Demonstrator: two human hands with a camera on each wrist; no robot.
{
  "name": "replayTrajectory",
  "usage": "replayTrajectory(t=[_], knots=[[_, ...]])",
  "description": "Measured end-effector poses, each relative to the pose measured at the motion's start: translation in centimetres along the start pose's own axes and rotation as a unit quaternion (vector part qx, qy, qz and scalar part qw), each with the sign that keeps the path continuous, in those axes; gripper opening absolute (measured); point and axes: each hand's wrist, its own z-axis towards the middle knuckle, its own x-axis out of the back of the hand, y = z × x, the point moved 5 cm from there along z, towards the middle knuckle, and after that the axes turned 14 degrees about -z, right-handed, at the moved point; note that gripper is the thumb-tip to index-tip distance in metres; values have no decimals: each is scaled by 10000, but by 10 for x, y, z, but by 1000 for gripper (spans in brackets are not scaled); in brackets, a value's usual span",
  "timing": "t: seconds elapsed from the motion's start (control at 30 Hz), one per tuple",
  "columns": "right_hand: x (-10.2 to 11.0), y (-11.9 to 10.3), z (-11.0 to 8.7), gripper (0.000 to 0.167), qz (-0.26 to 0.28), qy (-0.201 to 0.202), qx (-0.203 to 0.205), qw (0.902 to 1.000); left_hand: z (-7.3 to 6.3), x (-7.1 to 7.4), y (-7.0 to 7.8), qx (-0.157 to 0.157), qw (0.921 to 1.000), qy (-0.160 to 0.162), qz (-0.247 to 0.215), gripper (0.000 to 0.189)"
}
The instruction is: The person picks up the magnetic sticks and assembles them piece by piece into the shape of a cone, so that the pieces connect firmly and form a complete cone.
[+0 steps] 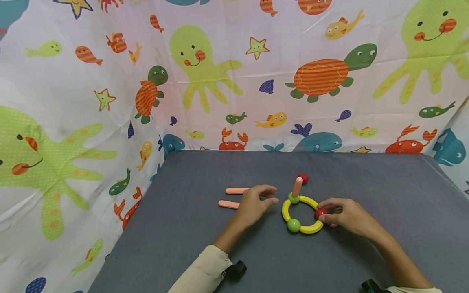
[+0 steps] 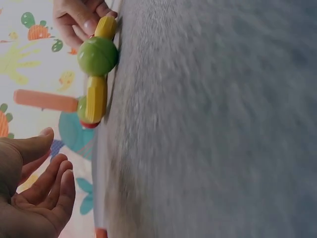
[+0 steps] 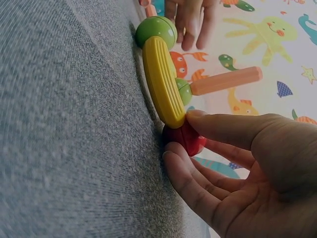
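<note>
A ring of yellow curved pieces (image 1: pixel 310 229) lies on the grey table, joined by a near green ball (image 1: pixel 294 225), a far green ball (image 1: pixel 293 198) and a red ball (image 1: pixel 321 213) on its right. From the far green ball a salmon-pink stick (image 1: pixel 297 187) stands up, leaning slightly. My right hand (image 1: pixel 346 215) pinches the red ball between thumb and fingers, as the right wrist view also shows. Left of the ring, my left hand (image 1: pixel 255 203) hovers with relaxed fingers and holds nothing; its thumb and fingers are apart in the left wrist view.
Two more salmon-pink sticks, a far one (image 1: pixel 236 191) and a near one (image 1: pixel 229 204), lie partly hidden behind my left hand. A loose-looking red ball (image 1: pixel 303 178) sits behind the upright stick. A curtain (image 1: pixel 220 122) printed with sea animals borders the table's back and left.
</note>
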Motion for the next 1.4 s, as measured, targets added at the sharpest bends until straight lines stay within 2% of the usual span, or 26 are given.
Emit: replayTrajectory(t=[0.33,0.5,0.6,0.77,0.93,1.13,1.4], knots=[[1,1,-1,43,-63,15,-27,10000,-20,34,2,-32,9999,159,43,33],[2,1,-1,43,-109,40,-55,9999,-29,52,-2,-85,9991,422,48,31],[3,1,-1,42,-103,62,-34,9999,-36,63,-7,14,9983,564,-109,30],[5,2,-1,42,-86,163,10,9998,-46,79,-10,105,9973,578,-443,34],[4,4,0,43,-73,152,-21,9999,-56,95,-16,421,9954,843,-176,30],[6,5,0,44,-39,81,-43,10000,-62,105,-21,659,9926,986,257,30],[7,5,-1,44,-103,90,-153,9998,-63,111,-26,842,9904,1046,324,29]])
